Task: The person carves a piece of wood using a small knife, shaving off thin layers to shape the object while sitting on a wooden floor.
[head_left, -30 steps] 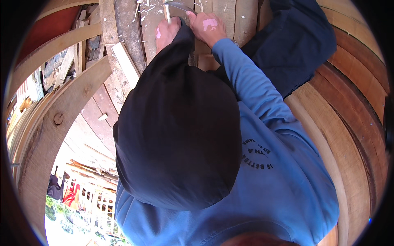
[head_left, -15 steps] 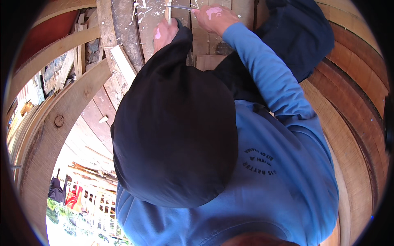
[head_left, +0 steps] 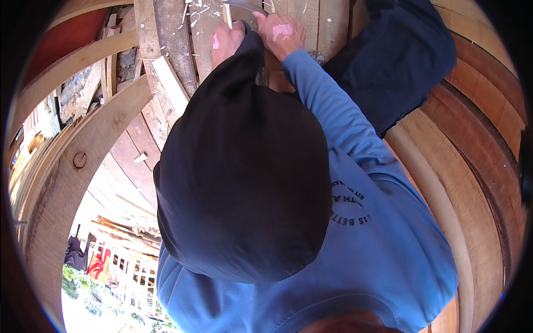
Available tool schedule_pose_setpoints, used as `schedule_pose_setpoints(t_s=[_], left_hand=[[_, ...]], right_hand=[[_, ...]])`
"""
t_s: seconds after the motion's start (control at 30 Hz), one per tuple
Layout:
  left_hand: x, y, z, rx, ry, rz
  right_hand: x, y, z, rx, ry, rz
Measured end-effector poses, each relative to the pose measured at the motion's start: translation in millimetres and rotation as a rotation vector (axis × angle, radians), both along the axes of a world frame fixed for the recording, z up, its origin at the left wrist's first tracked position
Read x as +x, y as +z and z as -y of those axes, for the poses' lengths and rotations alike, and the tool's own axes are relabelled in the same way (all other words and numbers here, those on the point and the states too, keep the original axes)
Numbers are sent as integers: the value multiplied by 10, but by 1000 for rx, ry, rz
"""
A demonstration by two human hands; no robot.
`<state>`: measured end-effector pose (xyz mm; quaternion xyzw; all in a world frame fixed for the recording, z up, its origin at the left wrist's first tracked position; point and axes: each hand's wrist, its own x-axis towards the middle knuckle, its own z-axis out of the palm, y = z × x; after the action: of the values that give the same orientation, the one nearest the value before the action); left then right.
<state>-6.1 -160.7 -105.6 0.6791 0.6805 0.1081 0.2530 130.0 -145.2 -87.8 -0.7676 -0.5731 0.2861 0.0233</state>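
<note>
Where shavings (head_left: 185, 13) lie, the left grip (head_left: 227, 43) clasps a stick (head_left: 228, 16); the right grip (head_left: 282, 34) — a blade (head_left: 246, 6)

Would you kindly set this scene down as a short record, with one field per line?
Left hand: closed around a pale wooden stick
Right hand: closed, with a thin metal blade extending leftward from it; handle not visible
Blade and stick: they meet or overlap near the picture's top edge; exact contact unclear
Surface: wooden planks with scattered shavings
Nearby: a pale wood strip, left of the left hand
Clothing: blue sleeve on the right arm
</note>
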Motion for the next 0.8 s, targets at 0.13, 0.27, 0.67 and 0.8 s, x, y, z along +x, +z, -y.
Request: schedule_pose_setpoints(t_s=[0.13,0.27,0.67,0.8], left_hand=[[18,57,11,-24,26,48],[-8,48,15,-36,37,88],[-42,-314,-138,-146,69,5],[-36,-291,-109,-98,65,-8]], right_hand=[[84,-51,-87,-104,36,-122],[260,103,-204,-102,162,-99],[410,-3,-418,-219,259,6],[394,104,-369,-113,288,31]])
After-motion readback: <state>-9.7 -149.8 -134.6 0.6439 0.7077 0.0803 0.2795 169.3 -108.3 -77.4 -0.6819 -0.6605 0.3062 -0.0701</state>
